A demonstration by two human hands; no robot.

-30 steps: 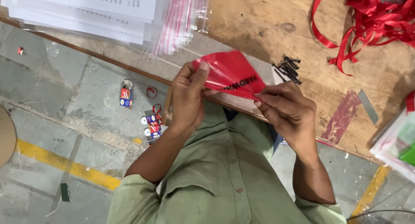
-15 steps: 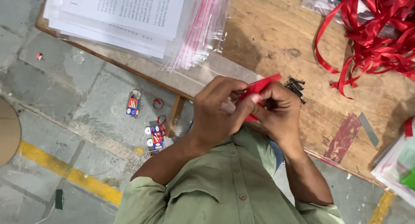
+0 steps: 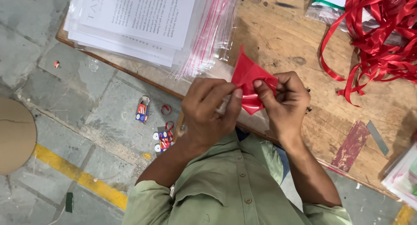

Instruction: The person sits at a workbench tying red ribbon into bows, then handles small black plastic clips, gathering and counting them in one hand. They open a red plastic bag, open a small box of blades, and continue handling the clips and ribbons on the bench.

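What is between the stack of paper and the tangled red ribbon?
In the head view, bare wooden tabletop lies between the paper stack and the red ribbon, with clear zip bags beside the paper.

Red plastic pouch (image 3: 249, 84), tangled red ribbon (image 3: 378, 38), white printed sheets (image 3: 139, 21) (black text), olive-green shirt (image 3: 230, 186).

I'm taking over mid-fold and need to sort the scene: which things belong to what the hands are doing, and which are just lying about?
In hand:
- red plastic piece, pinched by left hand and right hand
- wooden table beneath them

Lying about:
- printed sheets
- clear zip bags
- red ribbon tangle
- small boxes on the floor
- cardboard disc
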